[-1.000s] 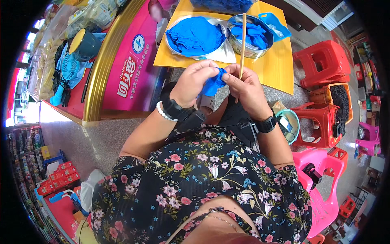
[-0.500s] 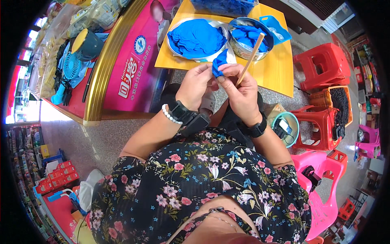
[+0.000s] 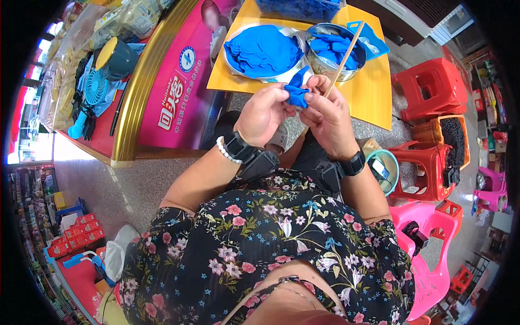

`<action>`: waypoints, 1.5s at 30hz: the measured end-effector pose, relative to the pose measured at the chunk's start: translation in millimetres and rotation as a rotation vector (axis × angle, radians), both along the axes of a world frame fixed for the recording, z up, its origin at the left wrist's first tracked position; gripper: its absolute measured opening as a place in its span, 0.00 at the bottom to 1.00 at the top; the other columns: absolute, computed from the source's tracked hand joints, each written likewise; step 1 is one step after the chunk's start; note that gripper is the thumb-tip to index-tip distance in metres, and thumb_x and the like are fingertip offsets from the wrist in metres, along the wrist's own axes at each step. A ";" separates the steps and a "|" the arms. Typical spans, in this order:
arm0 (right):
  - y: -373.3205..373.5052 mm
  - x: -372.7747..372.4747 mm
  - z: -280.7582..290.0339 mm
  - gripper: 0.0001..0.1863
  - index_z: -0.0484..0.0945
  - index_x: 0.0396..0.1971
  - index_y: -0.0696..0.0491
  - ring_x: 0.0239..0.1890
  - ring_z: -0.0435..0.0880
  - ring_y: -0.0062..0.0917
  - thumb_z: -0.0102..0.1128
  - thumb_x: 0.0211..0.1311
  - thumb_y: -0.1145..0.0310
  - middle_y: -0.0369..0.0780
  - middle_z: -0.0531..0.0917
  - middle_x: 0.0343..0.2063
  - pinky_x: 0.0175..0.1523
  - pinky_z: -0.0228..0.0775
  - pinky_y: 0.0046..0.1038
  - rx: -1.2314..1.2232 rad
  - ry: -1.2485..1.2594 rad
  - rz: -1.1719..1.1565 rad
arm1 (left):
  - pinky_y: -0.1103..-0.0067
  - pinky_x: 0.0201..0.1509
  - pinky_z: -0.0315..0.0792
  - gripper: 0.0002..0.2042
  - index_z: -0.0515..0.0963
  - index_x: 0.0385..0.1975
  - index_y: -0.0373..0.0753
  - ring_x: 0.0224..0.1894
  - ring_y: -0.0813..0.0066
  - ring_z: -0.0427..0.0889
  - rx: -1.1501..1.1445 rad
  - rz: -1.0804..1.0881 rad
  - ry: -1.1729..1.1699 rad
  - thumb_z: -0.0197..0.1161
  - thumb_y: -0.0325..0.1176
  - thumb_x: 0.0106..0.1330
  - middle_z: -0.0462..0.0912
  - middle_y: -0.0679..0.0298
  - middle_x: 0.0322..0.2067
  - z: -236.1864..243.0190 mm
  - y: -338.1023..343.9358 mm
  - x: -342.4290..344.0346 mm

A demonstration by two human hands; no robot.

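Note:
Between both hands is a small crumpled piece of blue fabric (image 3: 297,95). My left hand (image 3: 261,112) pinches its left side with thumb and fingers. On its right side, the thumb and fingers of my right hand (image 3: 328,111) press the same piece. A thin wooden stick (image 3: 346,56) also passes through my right hand and slants up and to the right. Just beyond my hands, a white plate (image 3: 229,64) bears a pile of flat blue fabric pieces (image 3: 264,50). Right of it, a round tin (image 3: 355,74) contains more blue pieces (image 3: 331,47).
A yellow table (image 3: 374,97) carries the plate, the tin, a blue plastic basket (image 3: 377,46) and a clear box (image 3: 298,10) of blue pieces. A gold-edged counter (image 3: 125,135) stands at left. Red stools (image 3: 430,89), a pink chair (image 3: 433,281) and a light-blue bin (image 3: 391,162) are at right.
The blue piece looks more bunched up and spread between my fingers. My right hand has shifted slightly right, and the stick's upper end has moved up and to the right.

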State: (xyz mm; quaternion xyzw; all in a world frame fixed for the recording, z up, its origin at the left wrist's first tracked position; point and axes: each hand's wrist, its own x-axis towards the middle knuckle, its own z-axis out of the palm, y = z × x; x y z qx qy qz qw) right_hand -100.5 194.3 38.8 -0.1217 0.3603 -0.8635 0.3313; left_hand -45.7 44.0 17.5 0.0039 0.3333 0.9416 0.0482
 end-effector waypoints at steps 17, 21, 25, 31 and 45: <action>-5.0 -0.6 -9.6 0.08 0.78 0.35 0.58 0.26 0.72 0.09 0.64 0.55 0.75 0.30 0.78 0.28 0.30 0.64 0.12 0.371 0.445 -0.171 | 0.89 0.34 0.62 0.04 0.71 0.26 0.37 0.30 0.90 0.68 -0.807 0.432 0.177 0.54 0.22 0.61 0.71 0.73 0.26 19.7 9.0 6.2; -6.6 4.8 -6.9 0.05 0.77 0.31 0.58 0.26 0.71 0.08 0.61 0.55 0.76 0.29 0.77 0.26 0.30 0.62 0.13 0.300 0.524 -0.218 | 0.90 0.33 0.63 0.04 0.70 0.28 0.37 0.29 0.90 0.68 -0.909 0.535 0.146 0.54 0.20 0.61 0.72 0.73 0.27 9.0 7.3 0.7; 3.2 -0.3 -0.3 0.04 0.76 0.29 0.57 0.26 0.70 0.08 0.61 0.55 0.76 0.28 0.76 0.25 0.30 0.62 0.13 0.347 0.485 -0.027 | 0.89 0.38 0.67 0.04 0.72 0.35 0.36 0.33 0.89 0.72 -0.779 0.627 0.233 0.54 0.21 0.63 0.75 0.71 0.31 13.4 16.0 -3.5; 2.2 -0.9 -7.2 0.02 0.76 0.29 0.57 0.27 0.71 0.09 0.58 0.57 0.75 0.29 0.76 0.25 0.31 0.62 0.13 0.376 0.507 -0.095 | 0.86 0.43 0.68 0.07 0.74 0.41 0.35 0.38 0.86 0.74 -0.563 0.351 0.050 0.53 0.25 0.66 0.77 0.69 0.37 11.6 12.3 1.2; -2.7 -10.7 -21.7 0.04 0.75 0.33 0.57 0.24 0.70 0.08 0.59 0.60 0.73 0.29 0.76 0.24 0.27 0.62 0.13 0.370 0.455 -0.141 | 0.80 0.46 0.67 0.09 0.76 0.44 0.38 0.41 0.81 0.76 -0.094 0.050 -0.030 0.53 0.32 0.67 0.80 0.65 0.40 3.6 -4.2 0.8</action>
